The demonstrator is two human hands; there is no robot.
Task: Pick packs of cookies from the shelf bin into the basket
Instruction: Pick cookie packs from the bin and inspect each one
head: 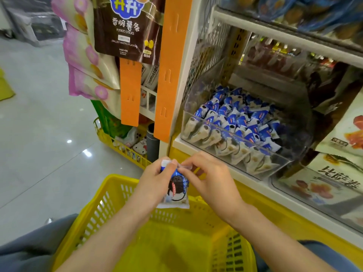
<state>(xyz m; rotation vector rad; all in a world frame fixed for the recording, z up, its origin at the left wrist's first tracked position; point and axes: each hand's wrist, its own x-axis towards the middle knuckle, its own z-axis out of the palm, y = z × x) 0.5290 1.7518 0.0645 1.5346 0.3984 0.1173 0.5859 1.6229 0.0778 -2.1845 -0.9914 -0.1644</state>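
Both grips, left hand (155,178) and right hand (208,177), pinch one blue-white cookie pack (176,188) at frame centre; best release it low over the yellow plastic basket (110,195).

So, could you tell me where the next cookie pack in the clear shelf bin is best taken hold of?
Pinch a crimped end of a top pack in the pile, coming from above and the front: the clear shelf bin is open on top, its front wall is low, and the packs lie loosely heaped.

Brown snack bag (125,26) hanging top left: "POTATO STICKS", "GRILLED WAGYU FLAVOR", Chinese characters. Cookie packs' print unreadable.
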